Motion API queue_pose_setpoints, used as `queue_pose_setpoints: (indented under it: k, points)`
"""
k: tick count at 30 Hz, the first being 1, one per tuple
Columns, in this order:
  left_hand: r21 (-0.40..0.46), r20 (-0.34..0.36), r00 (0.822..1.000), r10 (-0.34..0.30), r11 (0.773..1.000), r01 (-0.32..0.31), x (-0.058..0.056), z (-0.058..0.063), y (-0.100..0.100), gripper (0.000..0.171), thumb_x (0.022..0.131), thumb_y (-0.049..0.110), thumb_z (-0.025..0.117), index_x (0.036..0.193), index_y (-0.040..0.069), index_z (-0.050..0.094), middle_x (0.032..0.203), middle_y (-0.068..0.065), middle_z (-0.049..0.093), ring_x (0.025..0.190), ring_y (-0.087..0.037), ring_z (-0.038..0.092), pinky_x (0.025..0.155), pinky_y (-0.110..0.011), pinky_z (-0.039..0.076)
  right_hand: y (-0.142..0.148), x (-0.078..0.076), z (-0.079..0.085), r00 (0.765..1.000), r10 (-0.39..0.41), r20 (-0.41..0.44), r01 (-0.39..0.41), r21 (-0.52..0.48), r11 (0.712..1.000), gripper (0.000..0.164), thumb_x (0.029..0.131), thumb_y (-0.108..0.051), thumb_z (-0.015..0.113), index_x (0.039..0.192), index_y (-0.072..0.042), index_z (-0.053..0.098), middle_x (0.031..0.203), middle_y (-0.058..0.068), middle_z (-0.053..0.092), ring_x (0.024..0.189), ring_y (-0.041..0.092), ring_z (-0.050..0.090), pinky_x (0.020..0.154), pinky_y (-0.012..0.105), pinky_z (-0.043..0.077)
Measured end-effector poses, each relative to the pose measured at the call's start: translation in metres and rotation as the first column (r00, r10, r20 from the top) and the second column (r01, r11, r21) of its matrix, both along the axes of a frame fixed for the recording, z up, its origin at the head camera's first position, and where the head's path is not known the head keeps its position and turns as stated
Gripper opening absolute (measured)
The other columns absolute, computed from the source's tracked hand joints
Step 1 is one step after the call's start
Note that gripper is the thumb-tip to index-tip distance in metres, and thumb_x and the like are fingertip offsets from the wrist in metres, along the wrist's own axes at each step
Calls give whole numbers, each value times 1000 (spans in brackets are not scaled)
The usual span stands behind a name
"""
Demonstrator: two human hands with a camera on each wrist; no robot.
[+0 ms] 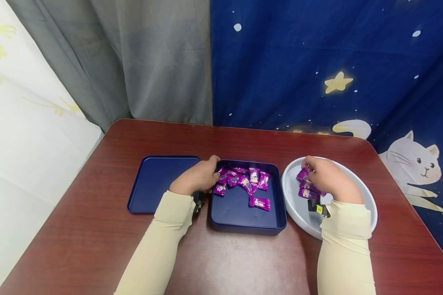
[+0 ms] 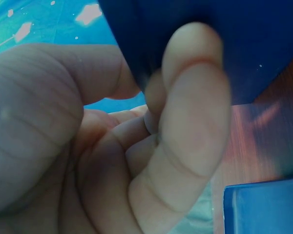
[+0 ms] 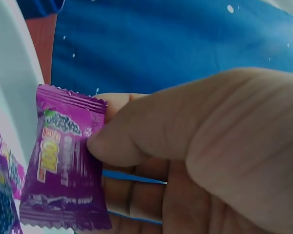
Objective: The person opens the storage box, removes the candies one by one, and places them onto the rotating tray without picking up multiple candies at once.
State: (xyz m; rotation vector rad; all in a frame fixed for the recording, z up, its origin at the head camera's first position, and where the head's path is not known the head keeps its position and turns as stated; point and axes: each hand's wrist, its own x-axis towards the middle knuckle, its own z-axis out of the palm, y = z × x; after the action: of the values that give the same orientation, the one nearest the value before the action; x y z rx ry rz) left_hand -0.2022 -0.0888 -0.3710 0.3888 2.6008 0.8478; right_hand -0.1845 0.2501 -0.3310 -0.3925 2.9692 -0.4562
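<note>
Head view: on the brown desk (image 1: 236, 266), from left to right, lie a flat blue lid (image 1: 155, 186), an open blue box (image 1: 236, 215) and a round white plate (image 1: 293, 211). Purple wrapped candies (image 1: 246, 185) lie loose in the box, mostly toward its far side; more candies (image 1: 309, 191) lie on the plate. Your left hand (image 1: 197, 176) is at the box's left wall, near the far corner; your right hand (image 1: 328, 178) is over the plate.

Left wrist view: your left thumb and fingers curl about the box wall. The wall looks stiff and smooth, so a light pinch there should steady the box.

Right wrist view: your right hand pinches one candy (image 3: 63, 161) by its long side, thumb on the printed face, fingers behind. Whether it touches the plate you cannot tell. Judge it light and unlikely to break; the glossy wrapper may slip, and whether the filling is soft cannot be seen. Grip the plump middle for the surest hold; the crimped ends are thin and would probably bend.
</note>
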Motion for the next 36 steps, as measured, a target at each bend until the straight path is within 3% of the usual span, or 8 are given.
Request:
queue_pose_setpoints:
  k: [11, 19, 36]
  points:
    - [-6, -1, 1000, 4, 1000, -4, 1, 0, 0, 51, 97, 17, 47, 142, 5, 25, 73, -11, 62, 54, -16, 60, 57, -32, 50, 22, -2, -10, 987, -119, 111, 117, 27, 993, 28, 82, -1, 52, 109, -1, 59, 89, 18, 62, 74, 27, 54, 64, 42, 49]
    - [-8, 1, 1000, 4, 1000, -4, 0, -1, 0, 51, 97, 17, 47, 142, 5, 25, 72, -11, 62, 53, -17, 60, 56, -32, 50, 26, -5, -15, 976, -128, 177, 127, 19, 992, 29, 84, -1, 49, 111, 0, 57, 82, 14, 60, 68, 23, 53, 61, 38, 46]
    - [-11, -25, 1000, 0, 1000, 0, -1, -2, 1, 48, 96, 16, 47, 140, 5, 29, 72, -11, 61, 52, -16, 59, 54, -31, 49, 31, -9, -24, 970, -135, 203, 140, -13, 990, 33, 81, 5, 46, 113, 2, 55, 82, 16, 60, 64, 22, 54, 59, 36, 46]
